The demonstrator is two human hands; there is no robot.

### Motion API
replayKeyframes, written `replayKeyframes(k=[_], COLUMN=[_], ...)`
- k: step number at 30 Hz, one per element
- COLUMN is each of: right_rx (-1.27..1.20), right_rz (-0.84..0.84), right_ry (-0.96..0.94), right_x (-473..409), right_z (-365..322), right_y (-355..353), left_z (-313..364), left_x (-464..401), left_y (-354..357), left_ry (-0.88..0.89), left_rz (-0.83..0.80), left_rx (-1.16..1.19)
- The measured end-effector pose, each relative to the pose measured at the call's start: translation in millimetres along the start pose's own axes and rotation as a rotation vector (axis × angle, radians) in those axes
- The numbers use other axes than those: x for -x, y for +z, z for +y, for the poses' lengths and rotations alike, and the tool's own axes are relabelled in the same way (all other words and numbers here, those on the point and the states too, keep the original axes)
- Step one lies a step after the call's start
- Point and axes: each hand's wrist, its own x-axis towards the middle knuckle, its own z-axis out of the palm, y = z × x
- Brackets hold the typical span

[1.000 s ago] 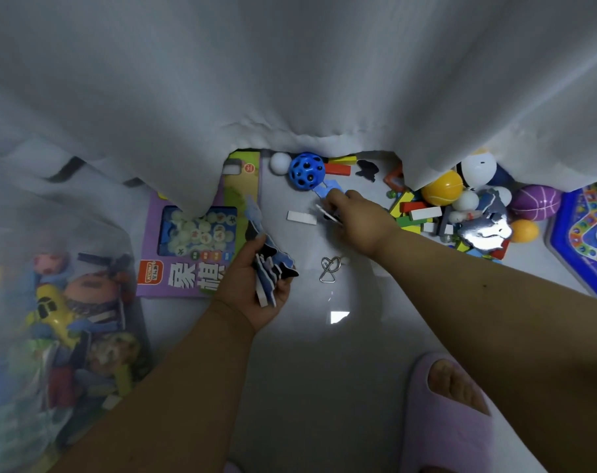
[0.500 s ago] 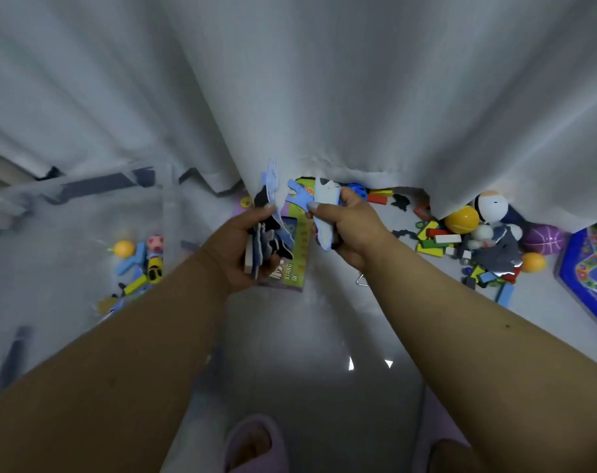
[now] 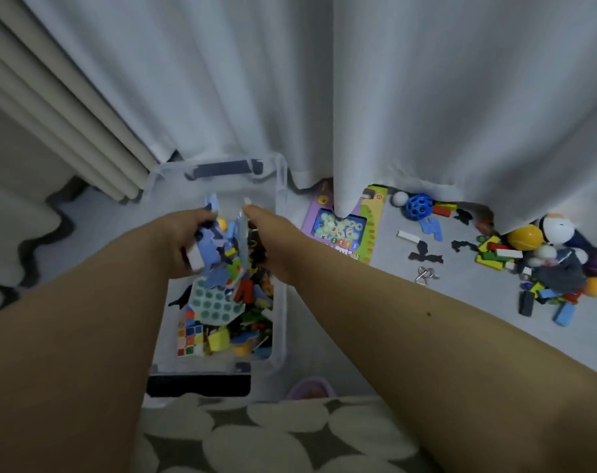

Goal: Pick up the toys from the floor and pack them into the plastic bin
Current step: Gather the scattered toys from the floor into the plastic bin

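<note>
The clear plastic storage bin (image 3: 280,233) with dark latch handles at its near and far ends stands on the pale grey floor (image 3: 375,329) against the white curtain (image 3: 358,97), and both forearms reach over its open top. The left hand (image 3: 184,238) curls its fingers round a bunch of flat blue and black foam cut-out shapes (image 3: 218,244), held above the bin's middle; some of the pieces look blurred, so whether any hang free of the grip cannot be told. The right hand (image 3: 273,237) is just beside it over the bin's right half, its fingers stretched forward and straight, holding nothing. Inside the bin lies a mixed heap: a teal bubble-pop pad (image 3: 215,303), a multicoloured puzzle cube (image 3: 189,339) toward the near left corner, a yellow block (image 3: 219,339) next to the cube, a red piece (image 3: 244,290) and other small bits too jumbled to name. Toys still on the floor lie to the right of the bin: a purple and green game box (image 3: 345,230) partly under the curtain hem, a blue holed ball (image 3: 417,207), black cut-out shapes (image 3: 425,256), a metal wire puzzle (image 3: 424,274), and a pile of coloured wooden blocks (image 3: 495,252) and balls by the curtain's edge.
</note>
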Motion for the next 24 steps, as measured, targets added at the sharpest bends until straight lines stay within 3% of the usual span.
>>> replayKeyframes(k=[3,10,13,18,24], right_rx=[0.063,0.117,0.137,0.133,0.088], right_rz=[-0.009,0.177,0.364,0.692,0.867], right_ry=[0.012,-0.226,-0.294,-0.204,-0.021], right_x=[8.1,27.5,29.7,35.7,43.3], right_z=[10.1,11.6,16.3,38.6,79.9], right_y=[3.9,-31.1,-68.6,-159.9,-259.0], left_z=[-0.6,21.8,32.4,20.9,-16.2], left_x=[-0.9,5.3,6.1,9.1,-12.4], left_y=[-1.1,52.3,87.8,164.9,243.1], left_ry=[-0.022,0.318,0.447,0.643,0.634], left_rz=[0.068,0.051,0.123,0.021,-0.041], left_rx=[-0.084,-0.037,-0.060,-0.289,-0.607])
